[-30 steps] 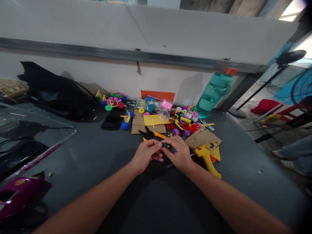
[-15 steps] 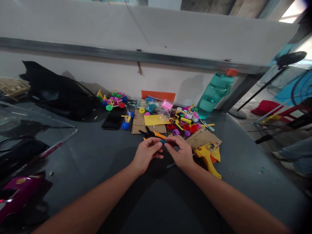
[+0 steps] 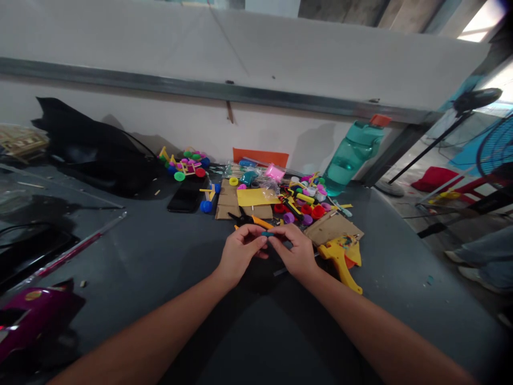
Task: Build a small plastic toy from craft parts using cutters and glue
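Note:
Between my two hands is a small teal piece [image 3: 267, 233], perhaps modelling clay; its kind is too small to make out. My left hand [image 3: 239, 250] pinches it from the left with thumb and forefinger. On the other side my right hand [image 3: 295, 250] pinches the same piece. Just beyond the fingertips lie black-jawed pliers with orange handles [image 3: 261, 222]. A yellow glue gun [image 3: 340, 259] rests by my right wrist. Behind the pliers, a yellow sheet [image 3: 256, 197] lies on cardboard [image 3: 226, 206].
Coloured bottle caps [image 3: 306, 208] are heaped behind my right hand. A teal water bottle [image 3: 352, 155] leans at the back right. A black phone [image 3: 184, 197], a black bag [image 3: 100, 149] and a magenta tool [image 3: 34, 315] are on the left. A person's legs [image 3: 484, 256] show at far right.
Both hands stay together around the teal piece, with slightly shifted fingers, and a little more of it shows. The view has moved very slightly.

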`<state>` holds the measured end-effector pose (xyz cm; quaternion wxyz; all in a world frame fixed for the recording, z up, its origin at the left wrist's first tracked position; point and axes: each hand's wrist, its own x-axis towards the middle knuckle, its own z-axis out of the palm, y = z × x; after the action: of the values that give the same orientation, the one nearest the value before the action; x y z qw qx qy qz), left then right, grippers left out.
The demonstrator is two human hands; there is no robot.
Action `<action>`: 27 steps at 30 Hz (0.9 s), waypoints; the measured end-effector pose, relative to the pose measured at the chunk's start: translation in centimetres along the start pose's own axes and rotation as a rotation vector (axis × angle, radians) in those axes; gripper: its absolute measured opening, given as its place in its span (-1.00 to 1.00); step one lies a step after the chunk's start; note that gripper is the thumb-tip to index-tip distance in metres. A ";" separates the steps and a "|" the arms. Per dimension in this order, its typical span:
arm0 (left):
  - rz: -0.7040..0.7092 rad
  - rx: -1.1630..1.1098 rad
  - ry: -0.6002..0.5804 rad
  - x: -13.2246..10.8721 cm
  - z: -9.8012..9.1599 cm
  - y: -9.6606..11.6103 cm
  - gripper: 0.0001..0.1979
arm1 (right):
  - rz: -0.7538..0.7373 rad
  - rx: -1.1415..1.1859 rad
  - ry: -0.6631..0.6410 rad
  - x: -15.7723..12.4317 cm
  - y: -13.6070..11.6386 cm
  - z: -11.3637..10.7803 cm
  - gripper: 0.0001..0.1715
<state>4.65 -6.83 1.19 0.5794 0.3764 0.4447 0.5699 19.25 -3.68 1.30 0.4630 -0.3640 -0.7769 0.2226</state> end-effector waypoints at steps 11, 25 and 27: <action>-0.017 -0.063 -0.002 0.2 -0.1 0.0 -0.75 | -0.010 0.007 -0.027 -0.3 0.2 0.1 -0.77; -0.040 -0.062 -0.020 0.3 -0.5 -0.2 -0.76 | -0.045 -0.032 -0.022 -0.2 0.2 0.0 -0.82; -0.042 -0.066 -0.023 0.4 -0.5 -0.3 -0.75 | -0.035 -0.021 -0.022 -0.2 0.2 0.0 -0.83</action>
<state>4.27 -6.54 0.74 0.6083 0.3543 0.4267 0.5677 19.38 -3.71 1.07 0.4545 -0.3527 -0.7905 0.2101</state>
